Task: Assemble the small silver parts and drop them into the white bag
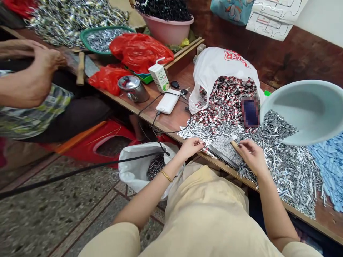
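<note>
left hand pinched on metal part | right hand clamped on hammer | both just above stone slab on worktop

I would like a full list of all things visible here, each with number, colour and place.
table: one, brown wood, across the picture
metal pieces: many, silver, heaped at right
white bag: one, open, full of red-and-silver pieces, behind the hands
basin: one, grey, on the heap at right
blue pieces: many, far right
power bank: one, white, cabled, table middle
drink carton: one, white and green, behind the power bank
mug: one, steel, lidded, left of the carton
red bags: two, back of the table
another person's hand: one, upper left
slab: one, grey, between the hands
left hand: pinches a small piece
right hand: grips a hammer
</note>
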A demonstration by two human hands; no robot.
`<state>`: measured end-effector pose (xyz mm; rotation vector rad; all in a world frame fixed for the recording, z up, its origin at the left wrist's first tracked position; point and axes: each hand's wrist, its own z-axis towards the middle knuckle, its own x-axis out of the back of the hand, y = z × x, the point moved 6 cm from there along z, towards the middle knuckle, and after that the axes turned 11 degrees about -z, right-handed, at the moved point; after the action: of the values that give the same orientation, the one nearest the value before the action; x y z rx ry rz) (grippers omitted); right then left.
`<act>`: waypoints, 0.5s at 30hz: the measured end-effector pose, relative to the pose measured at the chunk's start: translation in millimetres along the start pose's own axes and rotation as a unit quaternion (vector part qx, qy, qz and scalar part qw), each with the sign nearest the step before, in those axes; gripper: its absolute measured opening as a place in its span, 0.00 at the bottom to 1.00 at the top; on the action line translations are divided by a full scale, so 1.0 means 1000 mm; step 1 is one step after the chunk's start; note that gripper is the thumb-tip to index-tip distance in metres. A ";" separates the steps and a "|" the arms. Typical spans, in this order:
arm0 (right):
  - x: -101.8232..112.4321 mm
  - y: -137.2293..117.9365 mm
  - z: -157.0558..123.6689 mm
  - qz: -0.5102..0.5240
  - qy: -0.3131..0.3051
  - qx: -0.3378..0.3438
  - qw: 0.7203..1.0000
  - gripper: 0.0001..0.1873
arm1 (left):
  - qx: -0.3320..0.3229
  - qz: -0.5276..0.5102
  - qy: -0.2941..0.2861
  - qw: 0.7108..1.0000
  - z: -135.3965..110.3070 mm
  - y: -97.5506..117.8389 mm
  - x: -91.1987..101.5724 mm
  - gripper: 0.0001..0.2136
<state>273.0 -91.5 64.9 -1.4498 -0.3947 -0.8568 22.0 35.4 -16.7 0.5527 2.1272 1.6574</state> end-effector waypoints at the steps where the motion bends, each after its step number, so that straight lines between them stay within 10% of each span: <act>1: -0.012 -0.013 0.000 0.027 -0.015 0.018 0.999 0.11 | 0.014 0.000 0.000 1.000 0.002 -0.002 -0.001 0.08; 7: -0.078 -0.052 0.020 0.115 -0.090 0.047 0.988 0.10 | 0.074 -0.016 -0.020 0.997 0.012 -0.008 -0.007 0.05; 15: -0.112 -0.058 0.041 -0.049 -0.109 0.086 0.989 0.07 | 0.064 -0.007 -0.028 0.998 0.013 -0.008 -0.007 0.02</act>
<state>168.7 -16.9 32.0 -1.3758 -0.6936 -0.7240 34.6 40.7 -26.6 0.6124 2.2030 1.4878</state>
